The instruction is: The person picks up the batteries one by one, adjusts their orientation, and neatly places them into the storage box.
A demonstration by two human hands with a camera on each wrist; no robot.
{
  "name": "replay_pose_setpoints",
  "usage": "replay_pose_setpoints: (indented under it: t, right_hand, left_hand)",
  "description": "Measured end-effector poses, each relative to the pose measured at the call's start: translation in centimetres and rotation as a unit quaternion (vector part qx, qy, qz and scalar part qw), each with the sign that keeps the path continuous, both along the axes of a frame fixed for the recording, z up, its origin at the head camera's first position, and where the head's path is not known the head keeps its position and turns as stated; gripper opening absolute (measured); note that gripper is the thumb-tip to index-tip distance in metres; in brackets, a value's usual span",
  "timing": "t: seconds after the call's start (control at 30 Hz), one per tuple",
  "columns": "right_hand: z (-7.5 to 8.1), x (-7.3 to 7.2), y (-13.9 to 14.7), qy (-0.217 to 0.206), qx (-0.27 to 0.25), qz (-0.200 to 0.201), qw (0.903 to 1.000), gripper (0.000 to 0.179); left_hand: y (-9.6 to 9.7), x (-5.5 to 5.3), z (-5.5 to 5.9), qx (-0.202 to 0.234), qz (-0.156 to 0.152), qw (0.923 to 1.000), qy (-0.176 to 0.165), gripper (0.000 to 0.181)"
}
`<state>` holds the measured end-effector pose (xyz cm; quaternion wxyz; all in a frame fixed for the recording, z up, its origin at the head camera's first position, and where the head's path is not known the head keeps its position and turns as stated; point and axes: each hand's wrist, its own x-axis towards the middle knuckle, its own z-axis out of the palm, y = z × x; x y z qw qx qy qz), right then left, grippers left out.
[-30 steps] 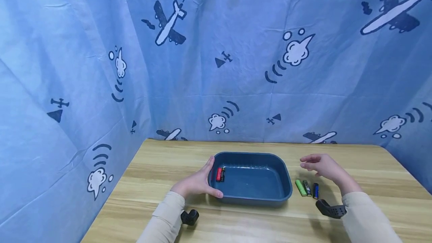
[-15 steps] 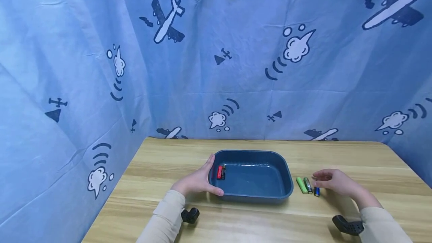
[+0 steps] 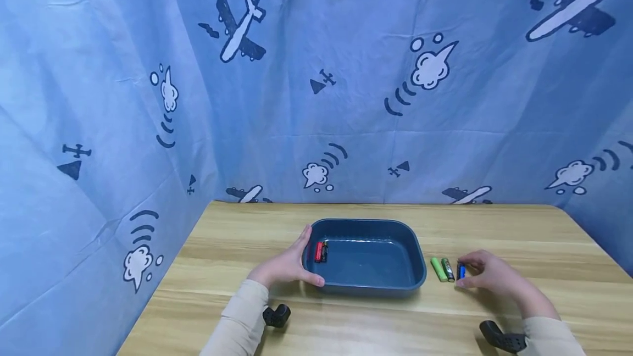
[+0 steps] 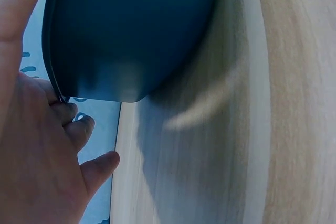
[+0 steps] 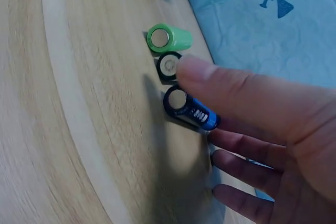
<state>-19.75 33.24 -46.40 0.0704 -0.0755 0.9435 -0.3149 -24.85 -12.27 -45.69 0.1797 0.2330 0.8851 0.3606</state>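
My left hand [image 3: 284,267] grips the left end of a dark blue plastic bin [image 3: 368,291], thumb along the front rim and fingers at the back corner. Inside the bin, a red battery [image 3: 318,252] and a black battery [image 3: 324,252] lie side by side at the left. Off the bin's right side, my right hand [image 3: 489,274] straddles a blue battery [image 3: 462,271] on the table, thumb toward its near end, fingers toward its far end. In the right wrist view, the thumb [image 5: 226,85] overlaps a black-and-green battery [image 5: 168,65]; a green battery [image 5: 178,38] lies beyond it.
A wood-grain table [image 3: 376,323] carries everything. Blue curtains [image 3: 361,98] printed with planes and clouds hang behind it and to the left. Black wrist cameras [image 3: 277,316] are worn on both arms.
My right hand has moved right and down from above the batteries to the blue one, its fingers lowering around it. The left hand and the bin stay in place.
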Motion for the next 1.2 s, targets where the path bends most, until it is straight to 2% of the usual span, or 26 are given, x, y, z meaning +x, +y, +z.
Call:
replay_pose_setpoints:
  t: [0.2, 0.43, 0.73, 0.93, 1.2]
  right_hand:
    - [-0.2, 0.2, -0.5, 0.024, 0.03, -0.013, 0.9992, 0.079]
    - [0.0, -0.2, -1.1, 0.019, 0.044, -0.035, 0.9982, 0.077]
    - [0.2, -0.3, -1.4, 0.016, 0.049, -0.042, 0.9978, 0.07]
    - [0.0, -0.2, -1.2, 0.006, 0.019, -0.063, 0.9978, 0.072]
    - [0.6, -0.2, -1.4, 0.004, -0.078, -0.102, 0.9917, 0.075]
  left_hand:
    - [0.1, -0.1, 0.2, 0.001, -0.003, 1.0, -0.006, 0.125]
    - [0.1, 0.0, 0.1, 0.005, 0.003, 1.0, -0.005, 0.123]
    - [0.0, 0.1, 0.3, 0.007, 0.004, 0.9999, -0.008, 0.124]
    - [0.0, 0.1, 0.3, 0.003, 0.003, 1.0, -0.008, 0.124]
    - [0.0, 0.2, 0.6, 0.008, 0.006, 0.9999, -0.011, 0.123]
